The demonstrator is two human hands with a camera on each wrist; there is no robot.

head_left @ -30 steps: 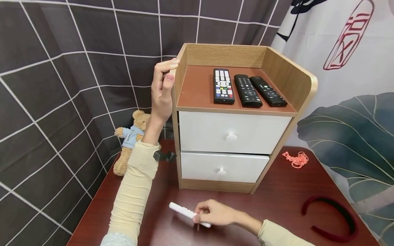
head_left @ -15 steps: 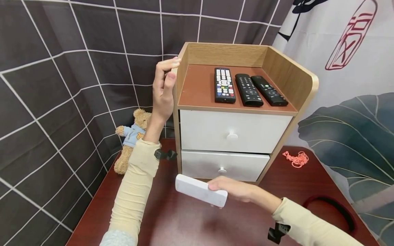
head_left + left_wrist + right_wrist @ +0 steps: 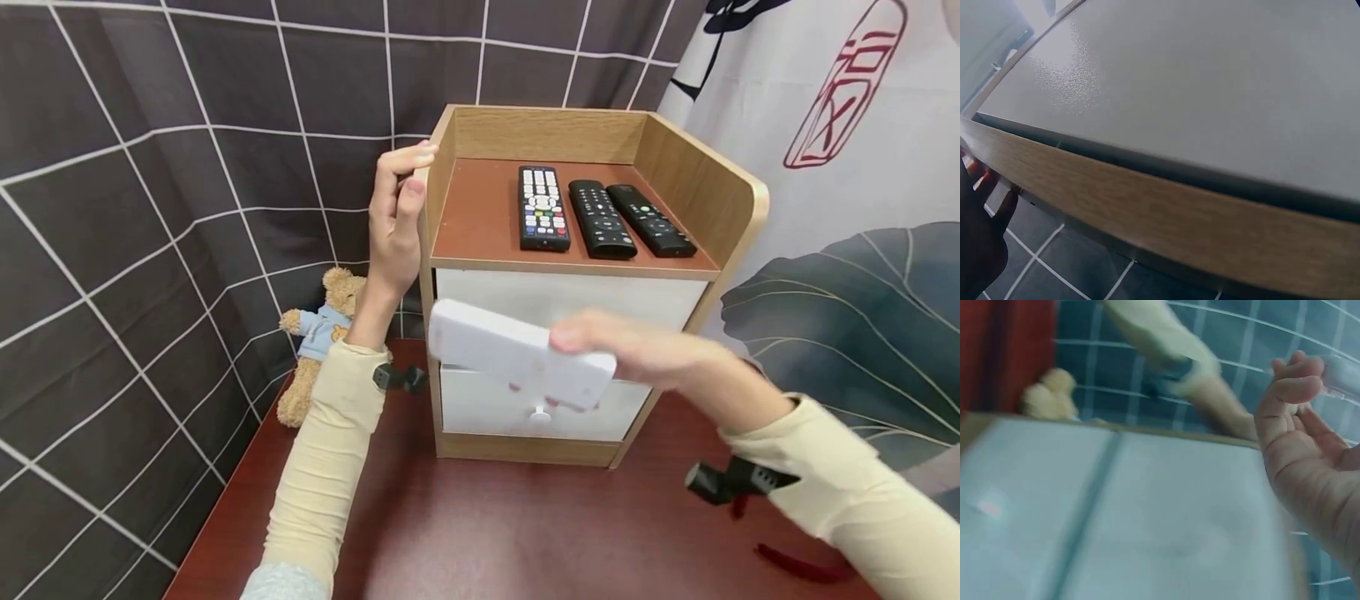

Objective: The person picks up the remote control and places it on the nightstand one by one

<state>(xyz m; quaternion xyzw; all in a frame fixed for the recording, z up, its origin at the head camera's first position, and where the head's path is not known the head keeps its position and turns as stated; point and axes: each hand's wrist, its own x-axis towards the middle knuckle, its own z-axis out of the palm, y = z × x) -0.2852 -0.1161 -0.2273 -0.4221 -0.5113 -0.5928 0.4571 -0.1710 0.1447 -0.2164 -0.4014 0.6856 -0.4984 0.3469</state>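
Observation:
My right hand grips a white remote control in front of the small drawer cabinet. The remote's plain back faces the head view, and its buttons are hidden. In the right wrist view, part of the remote shows beyond bent fingers. My left hand holds the front edge of the cabinet's left side panel, with fingertips over the rim. On the brown top shelf lie a black remote with white and coloured buttons and two black remotes, a middle one and a right one.
The upper white drawer is partly hidden behind the remote; the lower drawer has a white knob. A teddy bear sits left of the cabinet on the reddish table. A dark red headband is partly hidden by the right sleeve.
My right hand has lifted the white remote from low over the table up before the drawers, turning its back to the head view. My left hand stays on the side panel.

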